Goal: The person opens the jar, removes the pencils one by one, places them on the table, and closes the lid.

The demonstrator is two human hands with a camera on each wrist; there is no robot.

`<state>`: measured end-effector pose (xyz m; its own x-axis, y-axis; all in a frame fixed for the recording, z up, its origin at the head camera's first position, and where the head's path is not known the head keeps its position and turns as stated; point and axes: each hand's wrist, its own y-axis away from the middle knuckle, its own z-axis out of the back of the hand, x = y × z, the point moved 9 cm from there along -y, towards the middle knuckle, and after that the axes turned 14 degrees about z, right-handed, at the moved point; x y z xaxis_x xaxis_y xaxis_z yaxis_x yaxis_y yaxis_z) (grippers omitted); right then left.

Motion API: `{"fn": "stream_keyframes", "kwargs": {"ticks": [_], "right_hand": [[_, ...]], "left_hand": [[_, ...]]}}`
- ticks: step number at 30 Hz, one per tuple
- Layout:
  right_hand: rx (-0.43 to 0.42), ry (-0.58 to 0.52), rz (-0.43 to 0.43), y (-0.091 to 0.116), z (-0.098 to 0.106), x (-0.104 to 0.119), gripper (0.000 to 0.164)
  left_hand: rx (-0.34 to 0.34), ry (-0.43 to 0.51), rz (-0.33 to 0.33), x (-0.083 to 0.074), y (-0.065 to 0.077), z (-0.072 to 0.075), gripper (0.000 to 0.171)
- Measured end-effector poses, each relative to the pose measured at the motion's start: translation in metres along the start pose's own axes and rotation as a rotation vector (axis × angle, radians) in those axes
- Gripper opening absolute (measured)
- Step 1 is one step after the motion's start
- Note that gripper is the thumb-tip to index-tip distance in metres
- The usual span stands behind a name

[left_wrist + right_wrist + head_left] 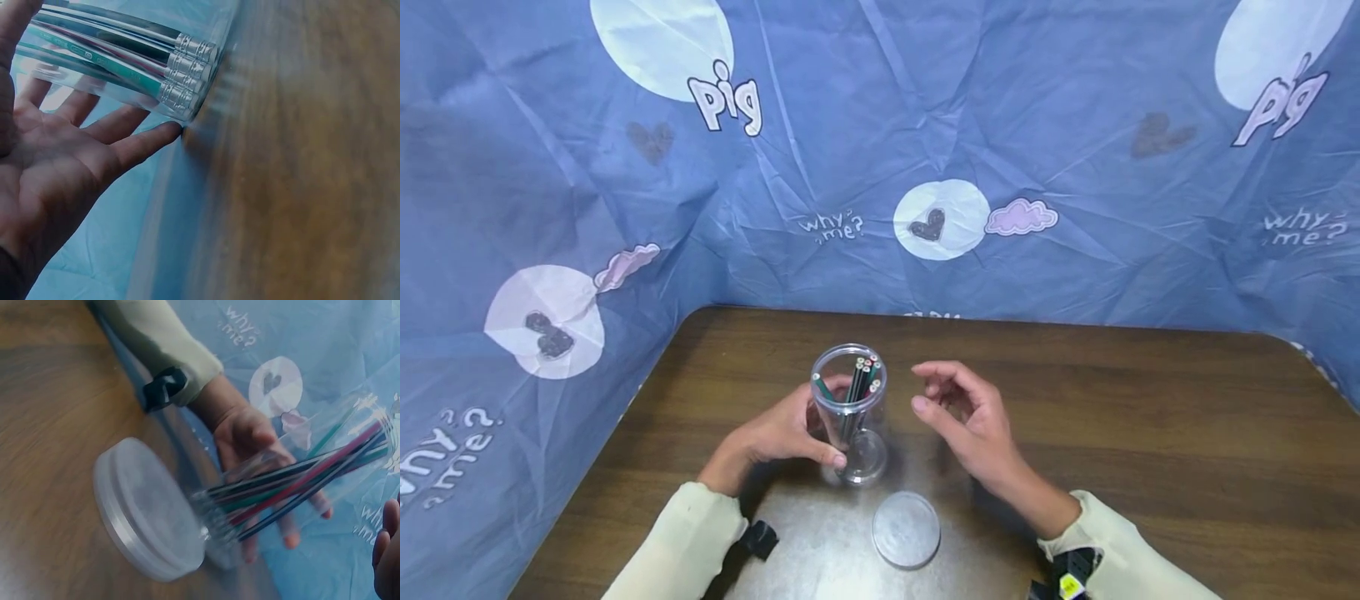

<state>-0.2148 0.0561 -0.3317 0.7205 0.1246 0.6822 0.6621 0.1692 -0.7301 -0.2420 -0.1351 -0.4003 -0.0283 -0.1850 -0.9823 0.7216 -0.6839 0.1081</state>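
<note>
A clear plastic jar (870, 421) with its top uncovered stands on the table, several pencils (859, 383) leaning inside it. My left hand (786, 429) holds the jar from the left, thumb on the near side and fingers round the back. In the left wrist view, the pencils' metal-banded ends (181, 78) rest at the jar's bottom. My right hand (973, 421) hovers right of the jar, touching nothing, fingers loosely bent and thumb apart. A round, translucent lid (906, 530) lies on the table just in front of the jar.
The brown wooden table (1150, 417) has rounded back corners. Behind it and at the left hangs a blue printed cloth (850, 150). Dark straps with small devices sit at both wrists, below the cream sleeves (685, 542).
</note>
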Motion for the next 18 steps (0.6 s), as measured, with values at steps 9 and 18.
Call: {"fn": "stream_keyframes", "kwargs": {"ticks": [9, 18], "right_hand": [[-0.074, -0.062, -0.034, -0.02, -0.013, 0.0, 0.024], [-0.107, -0.103, -0.018, -0.032, -0.02, 0.003, 0.023]], "left_hand": [[0.034, -0.063, -0.013, -0.004, 0.0, -0.003, 0.089], [0.051, -0.113, 0.0, -0.004, -0.007, -0.005, 0.089]]}}
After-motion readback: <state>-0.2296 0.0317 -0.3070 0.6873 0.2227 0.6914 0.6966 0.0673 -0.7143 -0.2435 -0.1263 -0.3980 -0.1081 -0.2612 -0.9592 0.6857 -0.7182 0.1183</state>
